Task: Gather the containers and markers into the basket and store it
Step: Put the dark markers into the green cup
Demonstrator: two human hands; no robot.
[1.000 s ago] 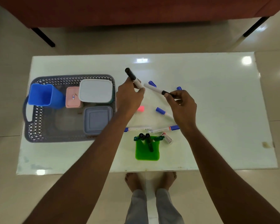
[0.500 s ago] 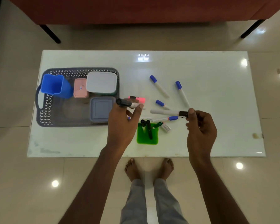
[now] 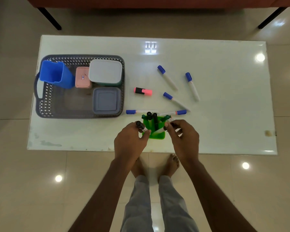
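Floor tiles [image 3: 40, 190], glossy and beige, are recorded nearest, with ceiling lights mirrored in them and bare feet at the table edge. Above them a white glossy table [image 3: 224, 131] is noted, stained along its near edge. At that edge a green holder [image 3: 156, 134] with upright markers is flanked by both hands: the left hand [image 3: 130, 143] is closed on a black-capped marker [image 3: 141, 126], and the right hand [image 3: 184, 136] is pinched on a white marker [image 3: 159, 130] angled into the holder. Beyond, blue-capped markers [image 3: 192, 86] and a pink highlighter [image 3: 143, 91] lie scattered. At far left, a grey basket [image 3: 45, 101] holds a blue cup [image 3: 57, 74], a pink box [image 3: 82, 77] and two lidded containers [image 3: 105, 72]. Dark furniture legs [image 3: 49, 18] are seen beyond the table.
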